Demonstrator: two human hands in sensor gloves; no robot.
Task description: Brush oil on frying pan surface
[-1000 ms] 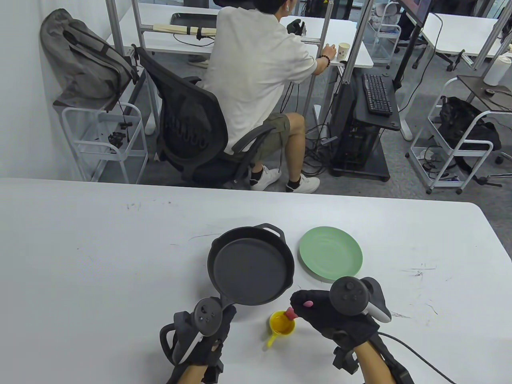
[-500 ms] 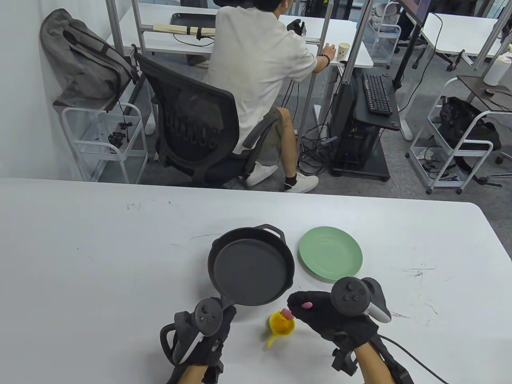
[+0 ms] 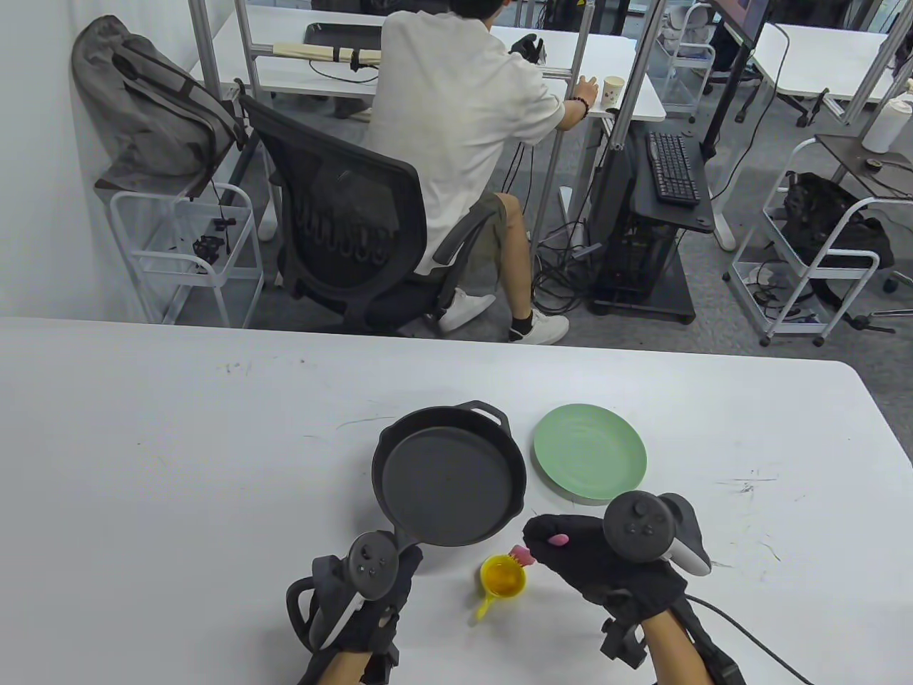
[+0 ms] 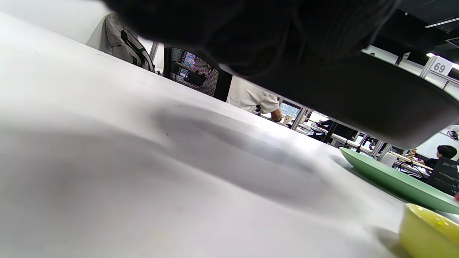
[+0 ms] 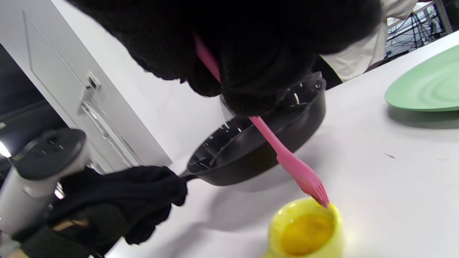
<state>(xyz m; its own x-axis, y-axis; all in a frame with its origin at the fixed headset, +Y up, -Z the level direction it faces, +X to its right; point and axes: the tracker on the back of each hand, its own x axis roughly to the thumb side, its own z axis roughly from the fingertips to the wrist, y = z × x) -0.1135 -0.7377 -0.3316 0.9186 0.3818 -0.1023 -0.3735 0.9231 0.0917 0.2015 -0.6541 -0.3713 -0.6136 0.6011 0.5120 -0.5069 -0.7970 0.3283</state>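
A black cast-iron frying pan sits on the white table; it also shows in the right wrist view and from below in the left wrist view. My left hand grips its handle and holds the near side slightly raised. My right hand holds a pink silicone brush, its bristles at the far rim of a small yellow oil cup. The cup holds yellow oil.
A green plate lies right of the pan, also seen in the wrist views. A seated person in a white shirt is beyond the table's far edge.
My right hand has lifted the brush bristles out of the oil cup and shifted slightly right. The pan and left hand have not moved.
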